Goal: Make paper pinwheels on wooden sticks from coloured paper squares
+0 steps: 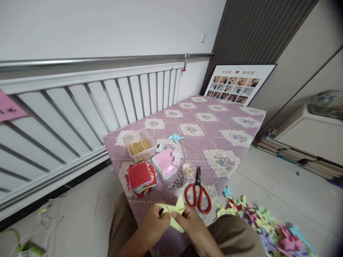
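Observation:
Between both hands is a pale yellow paper pinwheel [177,208], its points folded in toward the middle. My left hand [155,222] pinches it from the left, and my right hand [191,221] grips its right side; the thumbs meet near the centre. Just beyond lie red-handled scissors [198,191], a clear dish of metal fasteners [178,181] and a small tub of tan pieces [188,170]. A stack of coloured paper squares [139,176], red on top, sits at the left. Pink paper squares [164,161] lie partly under the dish.
A plastic box of wooden sticks [139,145] stands farther back, near a blue pinwheel on a stick [176,138]. The patterned cloth [222,159] covers the table. Many finished pinwheels [264,223] are heaped on the floor at right. A radiator [107,96] runs along the left wall.

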